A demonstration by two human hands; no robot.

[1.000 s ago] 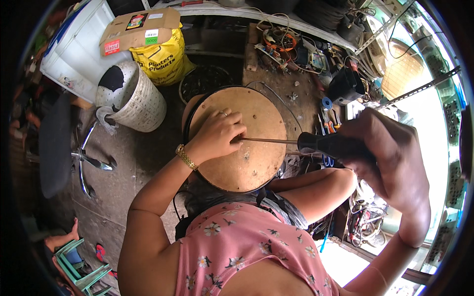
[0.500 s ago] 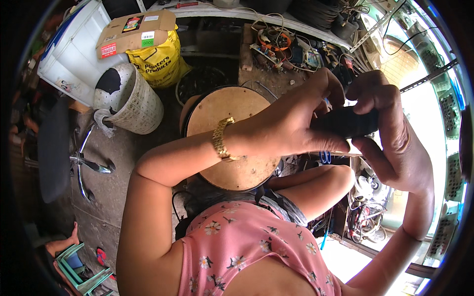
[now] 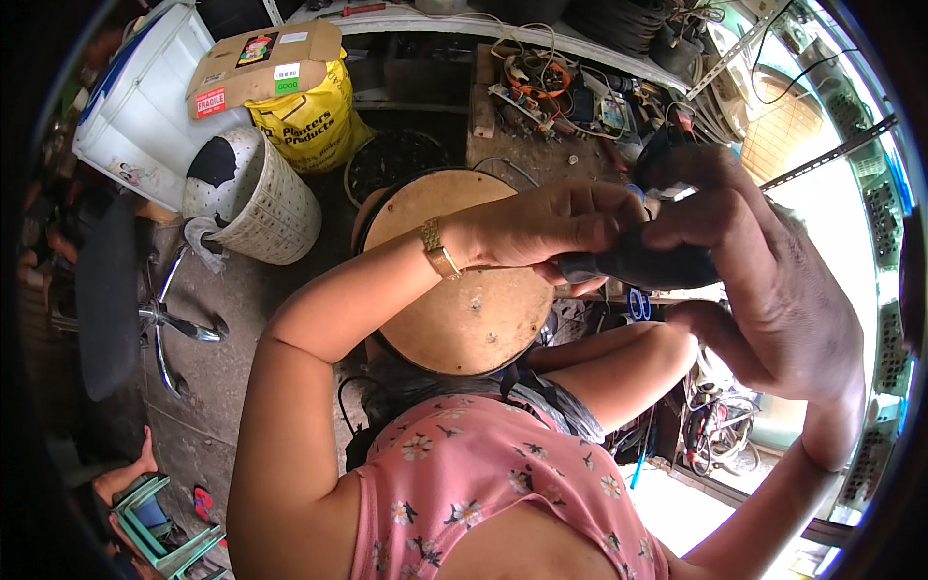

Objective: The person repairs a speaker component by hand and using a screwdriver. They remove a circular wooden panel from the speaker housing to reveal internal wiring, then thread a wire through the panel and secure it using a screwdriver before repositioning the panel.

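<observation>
A smooth black rounded object [image 3: 657, 263], tapering toward its left end, is held up in front of me above a round wooden-topped stool [image 3: 454, 324]. Its kind is hard to make out in the shade. My left hand [image 3: 556, 224], with a gold watch [image 3: 438, 249] on its wrist, is closed on the tapered end. My right hand [image 3: 788, 280] curls its fingers over the other end from above. The right thumb sits lower, with a gap between it and the object. The far side of the object is hidden by my fingers.
Wires, circuit boards and tools lie on a wooden bench [image 3: 522, 135] ahead. At left stand a white perforated bin [image 3: 280, 208], a yellow sack [image 3: 309, 126] under a cardboard box [image 3: 261, 63], and a chair base [image 3: 179, 324]. A metal shelf frame [image 3: 831, 150] rises at right.
My left hand has shifted left and turned, now gripping the object's tapered end. The right fingers have spread wider, and the right thumb has dropped lower. The object shows more of its length.
</observation>
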